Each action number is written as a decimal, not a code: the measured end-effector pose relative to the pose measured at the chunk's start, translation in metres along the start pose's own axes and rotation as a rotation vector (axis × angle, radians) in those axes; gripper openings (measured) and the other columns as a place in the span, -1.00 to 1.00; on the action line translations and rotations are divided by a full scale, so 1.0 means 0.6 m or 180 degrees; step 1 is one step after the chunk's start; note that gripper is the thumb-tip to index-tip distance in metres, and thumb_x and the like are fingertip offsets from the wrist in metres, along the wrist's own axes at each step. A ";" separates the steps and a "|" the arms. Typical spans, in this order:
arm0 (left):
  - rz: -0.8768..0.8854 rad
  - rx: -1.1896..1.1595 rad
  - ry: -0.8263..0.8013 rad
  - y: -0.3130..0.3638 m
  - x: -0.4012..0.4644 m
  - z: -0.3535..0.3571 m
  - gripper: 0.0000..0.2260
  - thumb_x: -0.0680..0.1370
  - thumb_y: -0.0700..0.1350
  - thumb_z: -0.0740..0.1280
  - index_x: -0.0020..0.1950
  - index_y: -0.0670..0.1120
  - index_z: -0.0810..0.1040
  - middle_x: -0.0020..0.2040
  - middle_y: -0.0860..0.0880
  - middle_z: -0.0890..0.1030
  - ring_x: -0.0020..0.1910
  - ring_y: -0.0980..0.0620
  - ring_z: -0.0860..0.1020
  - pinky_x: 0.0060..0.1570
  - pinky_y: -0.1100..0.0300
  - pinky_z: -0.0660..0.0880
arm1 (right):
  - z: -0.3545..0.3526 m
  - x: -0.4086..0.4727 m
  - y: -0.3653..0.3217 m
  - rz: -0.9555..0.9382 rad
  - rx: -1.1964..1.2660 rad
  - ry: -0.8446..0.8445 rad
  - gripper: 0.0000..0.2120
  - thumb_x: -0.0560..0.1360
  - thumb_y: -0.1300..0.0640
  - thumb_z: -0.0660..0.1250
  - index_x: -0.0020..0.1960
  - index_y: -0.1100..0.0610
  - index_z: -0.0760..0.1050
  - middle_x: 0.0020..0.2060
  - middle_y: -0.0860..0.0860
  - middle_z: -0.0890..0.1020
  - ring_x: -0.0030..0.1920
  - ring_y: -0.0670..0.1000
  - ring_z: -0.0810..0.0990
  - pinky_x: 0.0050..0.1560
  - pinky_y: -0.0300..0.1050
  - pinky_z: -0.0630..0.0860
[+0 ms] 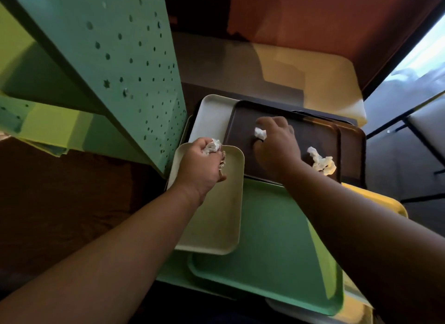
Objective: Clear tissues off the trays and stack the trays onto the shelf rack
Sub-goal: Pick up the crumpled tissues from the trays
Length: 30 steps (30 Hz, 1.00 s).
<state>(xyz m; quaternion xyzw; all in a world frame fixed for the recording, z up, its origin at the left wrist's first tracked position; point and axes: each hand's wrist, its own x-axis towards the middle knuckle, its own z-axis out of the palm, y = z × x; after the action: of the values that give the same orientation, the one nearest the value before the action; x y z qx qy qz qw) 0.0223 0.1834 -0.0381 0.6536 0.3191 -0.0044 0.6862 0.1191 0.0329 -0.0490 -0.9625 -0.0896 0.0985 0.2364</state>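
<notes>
The left hand (204, 162) is clenching a tissue wad (212, 146) over the cream tray (216, 227). The right hand (274, 143) is pinching a tissue (260, 133) on the brown tray (313, 135). Another crumpled tissue (322, 162) is lying just beside that wrist, and a careless lift may be brushing it onto the floor.

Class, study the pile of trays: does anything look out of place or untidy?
Yes. A crumpled tissue lies loose on the dark brown tray, beside the right hand, which pinches another tissue. The trays are askew, overlapping at odd angles, the cream tray lying across the green tray.
</notes>
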 end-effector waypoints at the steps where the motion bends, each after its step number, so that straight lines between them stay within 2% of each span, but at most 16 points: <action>1: 0.0000 0.0011 -0.0069 -0.001 0.001 0.005 -0.91 0.61 -0.21 0.31 0.02 -0.03 0.53 -0.07 -0.08 0.56 -0.15 0.00 0.55 -0.41 0.21 0.57 | 0.000 0.011 0.018 0.0031 -0.0357 -0.0199 -0.48 0.54 0.22 0.28 0.48 -0.01 0.39 0.40 0.07 0.41 0.39 0.16 0.36 0.21 0.09 0.50; 3: 0.0003 -0.0011 -0.0158 0.000 0.000 0.013 -0.92 0.60 -0.24 0.32 0.02 -0.06 0.55 -0.08 -0.12 0.57 -0.16 -0.02 0.56 -0.39 0.19 0.57 | 0.004 0.021 0.043 0.0062 -0.0823 -0.0533 -0.57 0.56 0.24 0.25 0.40 0.01 0.47 0.30 0.10 0.46 0.33 0.21 0.43 0.20 0.19 0.53; 6: 0.0088 0.0109 -0.0156 0.007 -0.003 0.025 -0.82 0.54 -0.30 0.33 0.00 -0.01 0.55 -0.18 -0.08 0.57 -0.27 0.02 0.52 -0.46 0.23 0.48 | 0.006 0.014 0.049 -0.0017 -0.0604 -0.0391 -0.84 0.60 0.21 0.27 0.11 0.10 0.58 0.01 0.03 0.50 0.07 0.14 0.58 -0.01 -0.02 0.51; 8: 0.0137 0.0167 -0.0163 0.014 -0.006 0.034 -0.81 0.51 -0.23 0.41 0.03 0.01 0.53 -0.19 -0.05 0.56 -0.29 0.05 0.49 -0.47 0.24 0.46 | -0.002 -0.009 0.037 -0.0067 -0.0009 -0.0089 -0.88 0.60 0.16 0.30 0.07 0.11 0.61 -0.03 0.02 0.59 -0.03 0.07 0.60 -0.06 -0.07 0.52; 10: 0.0014 -0.0013 -0.0241 0.021 -0.010 0.045 -0.79 0.49 -0.05 0.48 0.02 0.04 0.49 -0.19 -0.04 0.55 -0.29 0.05 0.47 -0.41 0.20 0.46 | -0.017 -0.050 0.015 0.0024 0.1076 0.0126 -0.93 0.59 0.15 0.36 0.04 0.08 0.62 -0.09 -0.01 0.66 -0.08 0.05 0.66 -0.03 -0.04 0.64; 12: -0.0201 -0.0277 -0.0519 0.031 -0.016 0.058 -0.68 0.50 0.11 0.44 0.07 -0.06 0.48 -0.22 -0.05 0.54 -0.33 0.04 0.48 -0.39 0.18 0.47 | -0.032 -0.094 -0.007 0.0044 0.2061 -0.0059 -0.90 0.58 0.24 0.39 0.01 0.05 0.62 -0.14 0.01 0.69 -0.07 0.11 0.70 0.00 0.00 0.69; 14: -0.0193 -0.0265 -0.0823 0.034 -0.022 0.076 -0.61 0.54 0.13 0.37 0.14 -0.17 0.48 -0.25 -0.08 0.55 -0.40 0.06 0.52 -0.44 0.17 0.51 | -0.038 -0.121 -0.009 -0.0110 0.2433 -0.0439 -0.78 0.55 0.34 0.36 0.00 0.06 0.66 -0.13 0.10 0.73 -0.07 0.19 0.72 0.00 0.11 0.69; 16: -0.0047 -0.0029 -0.0780 0.033 -0.028 0.096 -0.71 0.60 0.04 0.33 0.10 -0.19 0.51 -0.21 -0.13 0.58 -0.32 0.00 0.57 -0.37 0.08 0.60 | -0.046 -0.126 0.016 -0.0037 0.2581 -0.0443 -0.70 0.54 0.38 0.30 -0.01 0.04 0.69 -0.13 0.11 0.74 -0.11 0.19 0.73 -0.03 0.13 0.69; 18: -0.0047 -0.0055 -0.0650 0.031 -0.033 0.114 -0.85 0.64 -0.07 0.28 0.02 -0.15 0.51 -0.21 -0.12 0.57 -0.32 -0.01 0.54 -0.41 0.17 0.58 | -0.060 -0.116 0.064 0.0178 0.2059 0.0132 -0.74 0.56 0.32 0.30 0.02 0.01 0.66 -0.10 0.04 0.70 -0.15 0.07 0.68 -0.13 0.03 0.66; 20: -0.0108 -0.0114 -0.0647 0.028 -0.035 0.130 -0.89 0.65 -0.10 0.27 -0.03 -0.11 0.49 -0.22 -0.11 0.55 -0.37 0.03 0.52 -0.46 0.21 0.52 | -0.076 -0.100 0.127 0.0319 0.0815 0.0582 -0.75 0.56 0.22 0.31 0.18 0.03 0.61 0.06 0.02 0.60 0.04 0.07 0.59 -0.04 -0.05 0.53; 22: -0.0161 -0.0122 -0.0697 0.024 -0.038 0.144 -0.89 0.65 -0.11 0.27 -0.03 -0.11 0.48 -0.22 -0.11 0.55 -0.39 0.04 0.52 -0.49 0.23 0.50 | -0.086 -0.085 0.179 0.0579 -0.0292 0.0346 -0.64 0.55 0.12 0.32 0.34 0.00 0.54 0.22 0.07 0.52 0.23 0.17 0.46 0.12 0.00 0.48; 24: -0.0164 -0.0092 -0.0734 0.020 -0.043 0.155 -0.91 0.65 -0.12 0.28 0.00 -0.12 0.48 -0.20 -0.11 0.55 -0.39 0.04 0.52 -0.52 0.25 0.49 | -0.088 -0.078 0.206 0.0678 -0.0931 -0.0127 -0.60 0.55 0.07 0.34 0.38 -0.04 0.50 0.23 0.07 0.52 0.24 0.20 0.43 0.13 0.08 0.49; 26: -0.0135 -0.0022 -0.0760 0.018 -0.048 0.167 -0.93 0.64 -0.13 0.28 0.00 -0.12 0.49 -0.20 -0.10 0.55 -0.38 0.03 0.52 -0.53 0.24 0.48 | -0.087 -0.079 0.221 0.0552 -0.1179 -0.0328 -0.65 0.54 0.08 0.38 0.32 0.02 0.54 0.13 0.08 0.56 0.16 0.17 0.49 0.08 0.08 0.54; 30: -0.0164 0.0034 -0.0795 0.015 -0.058 0.186 -0.97 0.63 -0.14 0.29 0.01 -0.09 0.47 -0.11 -0.15 0.55 -0.39 -0.01 0.51 -0.52 0.21 0.49 | -0.081 -0.086 0.235 0.0469 -0.1046 -0.0313 -0.79 0.55 0.17 0.37 0.18 0.13 0.60 0.05 0.13 0.61 -0.07 0.10 0.51 -0.05 0.00 0.55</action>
<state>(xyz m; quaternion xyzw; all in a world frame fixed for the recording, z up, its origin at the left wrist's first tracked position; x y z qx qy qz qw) 0.0463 0.0701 -0.0210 0.6432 0.2478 -0.1051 0.7168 0.0982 -0.1229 -0.0659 -0.9861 -0.0452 0.1466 0.0634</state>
